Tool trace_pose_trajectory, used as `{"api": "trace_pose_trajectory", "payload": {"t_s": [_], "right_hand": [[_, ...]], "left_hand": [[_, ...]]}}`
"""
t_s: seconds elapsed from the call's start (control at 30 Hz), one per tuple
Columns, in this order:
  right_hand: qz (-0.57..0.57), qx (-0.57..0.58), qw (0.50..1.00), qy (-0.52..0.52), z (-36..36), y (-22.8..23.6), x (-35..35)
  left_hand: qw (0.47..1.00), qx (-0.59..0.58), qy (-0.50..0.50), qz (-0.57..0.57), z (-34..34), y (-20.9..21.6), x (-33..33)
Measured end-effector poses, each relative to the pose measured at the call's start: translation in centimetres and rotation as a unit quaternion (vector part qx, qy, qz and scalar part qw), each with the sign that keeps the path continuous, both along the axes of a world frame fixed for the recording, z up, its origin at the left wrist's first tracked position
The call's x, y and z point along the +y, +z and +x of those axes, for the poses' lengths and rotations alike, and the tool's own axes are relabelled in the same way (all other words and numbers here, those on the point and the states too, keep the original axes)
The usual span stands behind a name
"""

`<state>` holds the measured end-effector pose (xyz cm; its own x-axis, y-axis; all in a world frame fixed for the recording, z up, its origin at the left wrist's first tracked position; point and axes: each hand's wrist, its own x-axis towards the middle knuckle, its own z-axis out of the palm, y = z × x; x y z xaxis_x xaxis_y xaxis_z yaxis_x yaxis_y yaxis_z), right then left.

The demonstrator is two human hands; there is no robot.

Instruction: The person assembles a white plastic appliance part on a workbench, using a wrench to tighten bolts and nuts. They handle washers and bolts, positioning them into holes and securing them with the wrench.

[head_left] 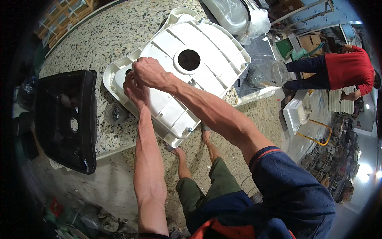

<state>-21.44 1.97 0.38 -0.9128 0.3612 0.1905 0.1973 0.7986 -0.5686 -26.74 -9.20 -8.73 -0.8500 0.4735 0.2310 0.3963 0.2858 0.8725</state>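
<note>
A white plastic basin-like part (pixel 159 51) lies with its ribbed underside up on the speckled padded table, a round hole through its middle. Over its left end my hands are close together. My right hand (pixel 152 73) is closed, its fingers curled down at the part's edge. Just below it my left hand (pixel 136 91) is closed too, its fingers touching the right hand. A small dark round piece (pixel 128 72) shows beside the fingers; the rest of what they grip is hidden. Small metal bolts (pixel 190 129) stick out near the part's rim.
A black basin (pixel 63 115) stands at the table's left edge. Beside it sits a small clear container (pixel 115 114) of hardware. A clear plastic jar (pixel 274 73) lies to the right, near plastic wrapping (pixel 234 18). A person in red (pixel 346 71) stands by a white sink (pixel 297 113).
</note>
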Motion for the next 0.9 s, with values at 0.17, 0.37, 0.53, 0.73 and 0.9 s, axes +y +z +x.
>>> {"api": "trace_pose_trajectory", "payload": {"t_s": [0.17, 0.37, 0.53, 0.73, 0.9], "right_hand": [[-0.002, 0.074, 0.997, 0.009, -0.2, -0.5, 0.1], [-0.005, 0.075, 0.996, 0.051, -0.3, -1.2, 0.7], [-0.075, 0.028, 0.997, -0.016, -0.1, -0.8, 0.4], [-0.072, 0.000, 0.997, -0.001, -0.2, -0.1, 0.6], [-0.050, 0.021, 0.998, 0.030, -0.4, -0.2, 0.8]], "left_hand": [[0.999, 0.021, -0.010, 0.039, 0.2, 1.2, 0.4], [0.999, 0.034, -0.011, -0.007, 0.4, 1.9, -0.2], [0.805, -0.484, 0.090, 0.331, -0.1, 1.1, 0.3], [0.997, 0.061, 0.036, -0.011, -0.1, -0.2, -0.2], [0.999, 0.031, 0.013, 0.016, 0.0, 0.4, -0.1]]}}
